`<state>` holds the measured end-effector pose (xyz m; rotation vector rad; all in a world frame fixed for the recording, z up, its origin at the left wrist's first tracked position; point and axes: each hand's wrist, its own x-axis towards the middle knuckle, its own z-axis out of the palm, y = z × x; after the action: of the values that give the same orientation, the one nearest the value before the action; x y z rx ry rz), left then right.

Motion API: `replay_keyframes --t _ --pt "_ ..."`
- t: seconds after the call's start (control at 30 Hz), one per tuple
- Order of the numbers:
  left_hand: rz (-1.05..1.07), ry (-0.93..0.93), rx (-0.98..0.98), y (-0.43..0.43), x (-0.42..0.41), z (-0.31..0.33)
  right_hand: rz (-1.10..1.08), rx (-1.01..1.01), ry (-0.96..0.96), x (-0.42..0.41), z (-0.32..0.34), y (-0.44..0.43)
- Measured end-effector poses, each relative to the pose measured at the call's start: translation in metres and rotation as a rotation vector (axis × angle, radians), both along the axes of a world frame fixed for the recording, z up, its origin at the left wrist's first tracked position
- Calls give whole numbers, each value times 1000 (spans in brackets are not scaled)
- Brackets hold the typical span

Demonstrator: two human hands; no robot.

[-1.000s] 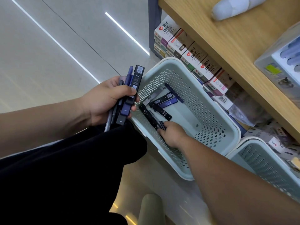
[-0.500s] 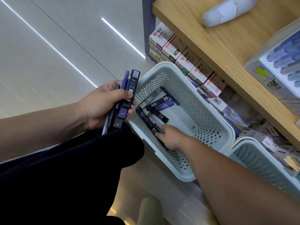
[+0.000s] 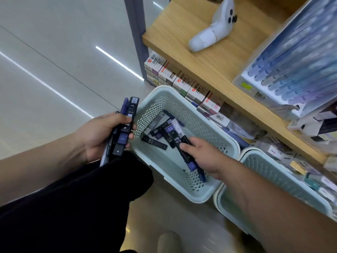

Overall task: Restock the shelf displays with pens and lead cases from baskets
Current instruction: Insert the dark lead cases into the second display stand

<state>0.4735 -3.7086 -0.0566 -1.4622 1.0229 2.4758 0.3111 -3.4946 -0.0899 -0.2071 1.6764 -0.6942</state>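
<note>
The right hand (image 3: 204,157) has its grip clamped on a black lead case (image 3: 179,143) marked HB and a purple piece (image 3: 193,167) under it, their near ends hidden by the palm, low inside the pale basket (image 3: 160,89). The left hand (image 3: 98,137), beside the basket's rim, has its grip closed on a bundle of pens and cases (image 3: 125,128) too overlapped to count. Loose cases (image 3: 155,142) lie on the basket floor, a second basket (image 3: 255,152) is cut off at right, and the pen display (image 3: 295,70) on the shelf (image 3: 200,66) is blurred.
</note>
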Motion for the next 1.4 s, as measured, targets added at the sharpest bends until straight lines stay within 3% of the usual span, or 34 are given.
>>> replay_keyframes --t 0.2,0.43,0.7,0.9,1.1,1.4 --pt "-144 124 13 2 -34 48 -283 -204 -126 -3 80 10" --pt "-330 319 -142 54 -113 173 -244 -360 194 -26 186 69" --pt "-405 319 -144 187 -132 227 -473 -443 273 -34 277 175" --pt "-306 297 -138 273 -143 238 -594 -518 268 -31 283 210" --pt "-196 319 -133 305 -147 242 -595 -576 350 -39 282 225" --pt "-88 304 -52 327 -185 229 -507 -430 848 -63 260 220"
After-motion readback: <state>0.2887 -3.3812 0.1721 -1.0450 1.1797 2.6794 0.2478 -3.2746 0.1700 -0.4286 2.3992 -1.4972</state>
